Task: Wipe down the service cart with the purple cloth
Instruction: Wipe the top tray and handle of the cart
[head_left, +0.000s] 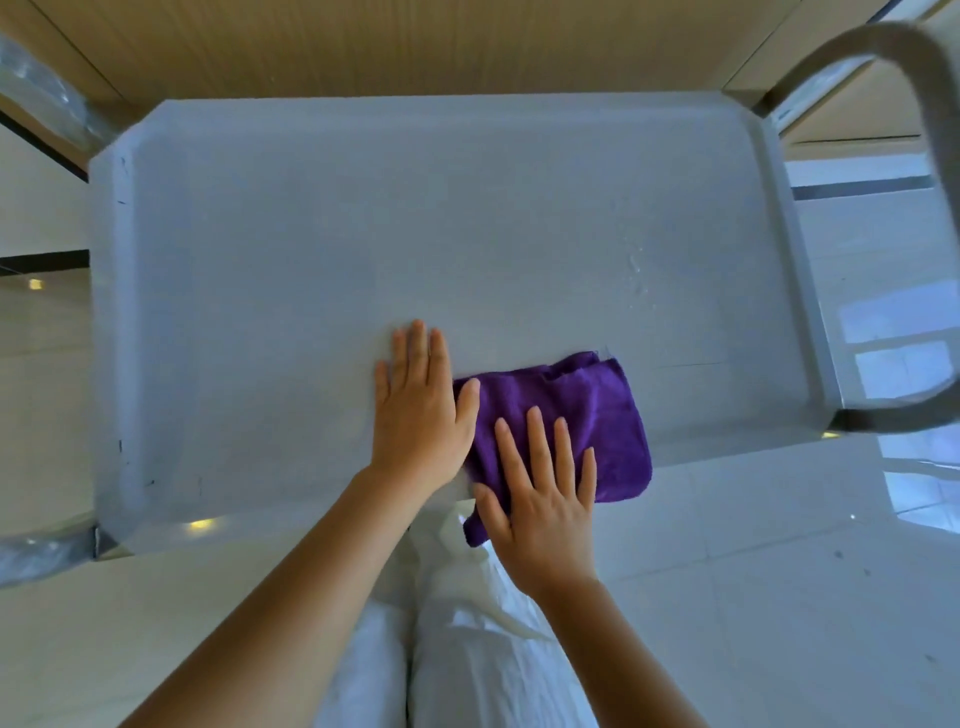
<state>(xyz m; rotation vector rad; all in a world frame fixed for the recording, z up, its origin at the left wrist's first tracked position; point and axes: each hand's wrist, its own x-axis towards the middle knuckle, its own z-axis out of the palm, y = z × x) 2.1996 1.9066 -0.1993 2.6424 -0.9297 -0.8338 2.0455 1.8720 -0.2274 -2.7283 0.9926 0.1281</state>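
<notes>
The service cart's grey top tray (311, 234) fills the middle of the head view. A folded purple cloth (597, 415) lies on the tray's near edge, right of centre, and one corner hangs over the rim. My right hand (540, 493) lies flat on the cloth's near left part with its fingers straight and spread. My left hand (421, 410) rests flat on the bare tray just left of the cloth, and its thumb touches the cloth's left edge.
A curved metal handle (924, 104) rises at the cart's right end, and another handle (41, 88) shows at the left end. A few water drops (636, 265) sit on the tray's right part. Glossy floor tiles (753, 571) and my white-clad legs (467, 649) lie below.
</notes>
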